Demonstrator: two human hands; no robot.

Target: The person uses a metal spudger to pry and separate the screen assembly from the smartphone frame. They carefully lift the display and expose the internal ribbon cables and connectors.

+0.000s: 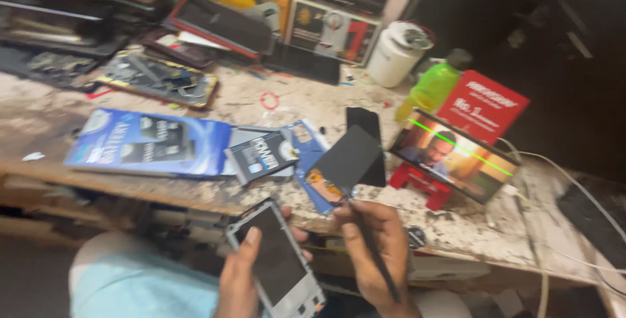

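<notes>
The phone frame (277, 259), a silver-edged slab with a dark screen face, lies in the left hand (240, 279) low in the view, in front of the near edge of the surface (274, 106) and above the person's lap. Its long axis runs on a diagonal, the upper end pointing up and to the left toward the surface, the lower end with its bare metal plate pointing down and to the right. The left hand comes up from below, its fingers (298, 233) curled round the far side of the frame and the thumb laid along the near edge, so it is closed on the frame.

The right hand (378, 253) sits just beside it, knuckles up, fingers folded shut round a thin dark tool (375, 253). The tool slants from the wrist up and to the left; its tip is at the corner of a black sheet (349, 156) that rests tilted on the surface edge.

Blue boxes (147, 142) lie flat to the left, a lit tablet (456, 155) leans to the right
</notes>
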